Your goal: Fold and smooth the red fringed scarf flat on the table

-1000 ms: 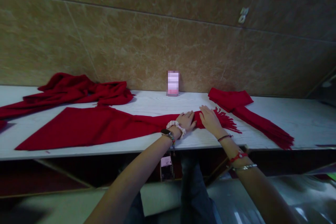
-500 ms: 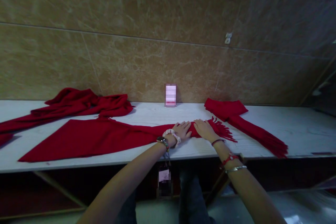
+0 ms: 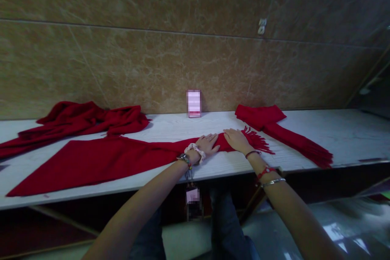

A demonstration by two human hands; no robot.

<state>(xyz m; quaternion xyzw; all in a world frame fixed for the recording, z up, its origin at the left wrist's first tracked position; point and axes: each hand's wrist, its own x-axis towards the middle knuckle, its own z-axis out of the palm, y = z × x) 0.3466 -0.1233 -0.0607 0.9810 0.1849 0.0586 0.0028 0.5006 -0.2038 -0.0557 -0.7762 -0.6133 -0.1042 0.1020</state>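
A long red scarf [image 3: 100, 158] lies flat along the white table [image 3: 335, 138], wide at the left and narrowing to a fringed end at the right. My left hand [image 3: 207, 144] rests flat on the narrow part, fingers stretched out. Beside it, my right hand [image 3: 236, 139] presses flat on the same scarf just before the fringe [image 3: 258, 143]. Both hands lie side by side, almost touching, and hold nothing.
A crumpled red scarf [image 3: 82, 120] lies at the back left. A folded red scarf [image 3: 280, 130] with fringe runs off to the right. A small pink box [image 3: 193, 103] stands against the brown tiled wall. The table's front edge is near my wrists.
Both hands stay flat on the scarf's narrow end, shifting only slightly left. The view has swung and tilted a little.
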